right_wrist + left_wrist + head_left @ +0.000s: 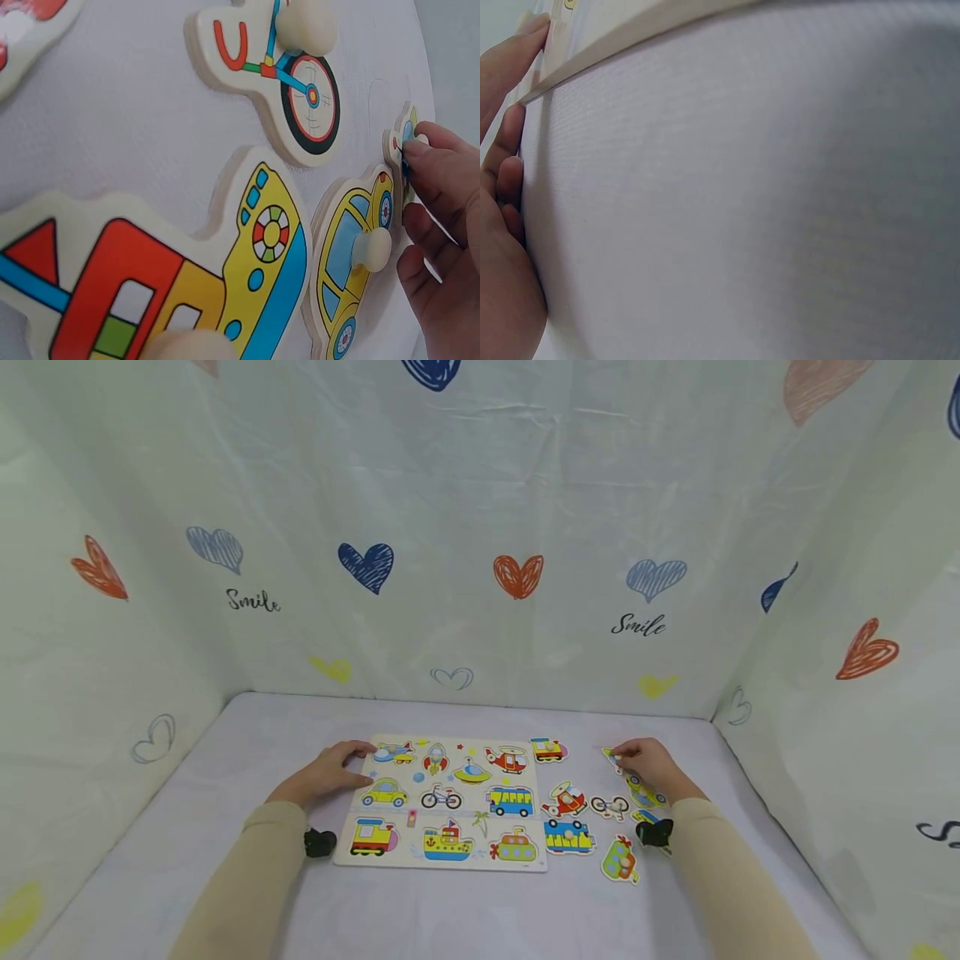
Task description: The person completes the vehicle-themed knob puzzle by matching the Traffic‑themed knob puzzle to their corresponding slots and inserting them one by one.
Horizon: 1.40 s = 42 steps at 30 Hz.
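Observation:
At the upper left of a wooden vehicle puzzle board (405,856), my left hand (330,772) rests against the edge, thumb and forefinger spread apart. The left wrist view shows one digit lying over the board and other fingers close along its side. Right of the board, my right hand (656,764) pinches a small yellow, green and blue puzzle piece (406,146), its picture mostly hidden by the fingers. Just below that hand lies a yellow car piece (341,262) with a pale knob. A boat piece (255,255) and a bicycle piece (307,112) are nearby.
Between board and right hand lie a train piece (547,750), a helicopter piece (566,800), a bus piece (568,838) and a submarine piece (619,860). The white-covered table (450,918) meets heart-printed cloth walls (465,635) at the back and sides.

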Each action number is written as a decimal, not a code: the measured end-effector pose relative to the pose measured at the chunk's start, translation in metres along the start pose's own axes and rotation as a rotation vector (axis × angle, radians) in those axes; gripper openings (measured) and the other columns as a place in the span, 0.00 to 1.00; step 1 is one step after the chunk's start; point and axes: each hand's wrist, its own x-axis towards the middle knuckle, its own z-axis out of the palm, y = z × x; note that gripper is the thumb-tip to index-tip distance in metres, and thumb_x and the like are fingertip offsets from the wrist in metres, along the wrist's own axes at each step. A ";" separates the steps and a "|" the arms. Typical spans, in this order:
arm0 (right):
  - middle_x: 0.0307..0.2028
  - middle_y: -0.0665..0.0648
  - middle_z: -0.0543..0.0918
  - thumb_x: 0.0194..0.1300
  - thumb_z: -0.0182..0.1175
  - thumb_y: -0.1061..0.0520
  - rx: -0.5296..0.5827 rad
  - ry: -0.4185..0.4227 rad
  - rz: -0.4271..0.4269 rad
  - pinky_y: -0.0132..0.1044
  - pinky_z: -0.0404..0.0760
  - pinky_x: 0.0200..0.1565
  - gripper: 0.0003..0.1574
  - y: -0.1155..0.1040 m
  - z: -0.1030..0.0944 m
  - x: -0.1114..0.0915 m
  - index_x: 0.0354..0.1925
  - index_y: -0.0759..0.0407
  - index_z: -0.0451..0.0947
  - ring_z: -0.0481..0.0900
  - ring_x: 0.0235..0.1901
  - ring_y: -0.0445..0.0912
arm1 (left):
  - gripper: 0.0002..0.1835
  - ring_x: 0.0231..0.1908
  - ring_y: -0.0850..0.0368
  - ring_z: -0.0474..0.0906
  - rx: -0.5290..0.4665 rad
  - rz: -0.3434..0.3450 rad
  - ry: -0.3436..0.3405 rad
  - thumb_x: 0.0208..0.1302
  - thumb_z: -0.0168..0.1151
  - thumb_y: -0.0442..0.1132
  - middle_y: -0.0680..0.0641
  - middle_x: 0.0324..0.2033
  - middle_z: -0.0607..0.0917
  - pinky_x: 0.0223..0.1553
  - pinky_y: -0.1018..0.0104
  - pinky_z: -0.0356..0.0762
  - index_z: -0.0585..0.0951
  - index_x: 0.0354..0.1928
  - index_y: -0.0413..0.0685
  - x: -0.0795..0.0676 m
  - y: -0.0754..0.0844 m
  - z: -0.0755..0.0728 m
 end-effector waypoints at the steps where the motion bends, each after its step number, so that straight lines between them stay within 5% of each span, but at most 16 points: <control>1: 0.46 0.62 0.79 0.69 0.58 0.63 -0.004 0.001 -0.001 0.42 0.78 0.45 0.13 -0.001 0.000 0.000 0.51 0.64 0.80 0.74 0.41 0.52 | 0.33 0.60 0.36 0.61 0.000 -0.003 0.002 0.57 0.71 0.40 0.37 0.57 0.70 0.64 0.38 0.57 0.70 0.63 0.42 0.000 0.000 0.000; 14: 0.46 0.60 0.80 0.68 0.60 0.61 -0.043 0.037 -0.111 0.40 0.76 0.41 0.14 -0.029 0.003 -0.001 0.51 0.61 0.82 0.73 0.41 0.52 | 0.33 0.62 0.35 0.59 0.006 -0.024 -0.004 0.58 0.70 0.40 0.36 0.58 0.69 0.64 0.37 0.56 0.69 0.64 0.41 -0.003 0.005 -0.001; 42: 0.33 0.53 0.81 0.64 0.65 0.59 0.096 -0.054 -0.314 0.41 0.81 0.40 0.05 -0.099 0.063 -0.013 0.40 0.58 0.83 0.77 0.34 0.48 | 0.34 0.64 0.34 0.58 -0.015 -0.038 0.000 0.57 0.71 0.39 0.35 0.59 0.69 0.65 0.38 0.56 0.69 0.65 0.42 0.005 0.000 0.001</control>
